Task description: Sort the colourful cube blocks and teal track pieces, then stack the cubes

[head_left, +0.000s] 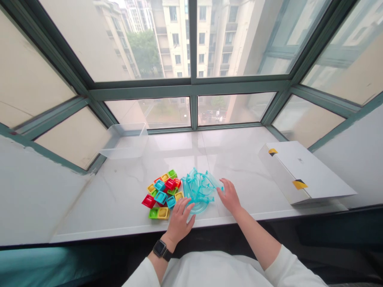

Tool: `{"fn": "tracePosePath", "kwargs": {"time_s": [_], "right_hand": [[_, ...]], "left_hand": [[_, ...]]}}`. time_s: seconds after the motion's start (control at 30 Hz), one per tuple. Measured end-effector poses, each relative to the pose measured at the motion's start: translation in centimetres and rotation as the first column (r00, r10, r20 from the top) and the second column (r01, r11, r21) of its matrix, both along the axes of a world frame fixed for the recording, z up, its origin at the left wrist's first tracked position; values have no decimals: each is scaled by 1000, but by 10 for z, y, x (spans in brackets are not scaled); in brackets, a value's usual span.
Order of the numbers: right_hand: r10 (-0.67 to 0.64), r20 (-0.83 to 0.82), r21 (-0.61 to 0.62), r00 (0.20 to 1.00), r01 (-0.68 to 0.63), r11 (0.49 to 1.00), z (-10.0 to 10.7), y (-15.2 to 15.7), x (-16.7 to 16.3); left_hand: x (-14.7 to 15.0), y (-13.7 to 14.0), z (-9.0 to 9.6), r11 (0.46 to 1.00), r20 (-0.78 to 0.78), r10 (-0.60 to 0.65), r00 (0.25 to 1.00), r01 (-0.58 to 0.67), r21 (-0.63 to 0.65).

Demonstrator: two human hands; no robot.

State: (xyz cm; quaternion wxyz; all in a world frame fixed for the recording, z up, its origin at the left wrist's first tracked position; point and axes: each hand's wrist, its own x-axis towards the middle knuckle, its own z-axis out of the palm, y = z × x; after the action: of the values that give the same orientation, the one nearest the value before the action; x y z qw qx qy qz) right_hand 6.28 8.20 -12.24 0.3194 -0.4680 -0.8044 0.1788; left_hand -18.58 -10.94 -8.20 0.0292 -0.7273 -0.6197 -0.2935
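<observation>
A heap of clear turquoise plastic pieces (pixel 197 185) lies on the white marble sill, with a round disc-like part at its near side. To its left is a pile of small square plastic blocks (pixel 160 197) in red, yellow, green and blue. My left hand (pixel 180 217) rests at the near edge between the two piles, fingers spread, with no object visible in it. At the right side of the turquoise heap is my right hand (pixel 229 195), its thumb and fingertips at the edge of a clear piece; whether it grips that piece is unclear.
A clear plastic bin (pixel 127 151) stands at the back left of the sill (pixel 236 159). On the right sits a white box (pixel 308 171) with yellow-and-black tape tabs. Green-framed windows enclose the back and sides. The sill's front edge runs just before my body.
</observation>
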Motion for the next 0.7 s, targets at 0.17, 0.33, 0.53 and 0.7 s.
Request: {"fn": "tracePosePath", "kwargs": {"time_s": [0.17,0.33,0.53,0.7], "right_hand": [[-99,-16,-12,995,99,995,-29,-28,43],[-83,11,-17,996,84,996,-36,-41,50],[-99,51,-8,994,99,995,-34,-37,46],[-129,47,-59,990,132,990,-29,-31,37]], "left_hand": [[1,-12,-11,997,88,78,993,-80,19],[-3,-14,-27,992,112,69,991,-56,-109],[-6,-11,-38,979,219,153,964,-117,-169],[-8,-9,-38,973,232,171,958,-128,-191]]}}
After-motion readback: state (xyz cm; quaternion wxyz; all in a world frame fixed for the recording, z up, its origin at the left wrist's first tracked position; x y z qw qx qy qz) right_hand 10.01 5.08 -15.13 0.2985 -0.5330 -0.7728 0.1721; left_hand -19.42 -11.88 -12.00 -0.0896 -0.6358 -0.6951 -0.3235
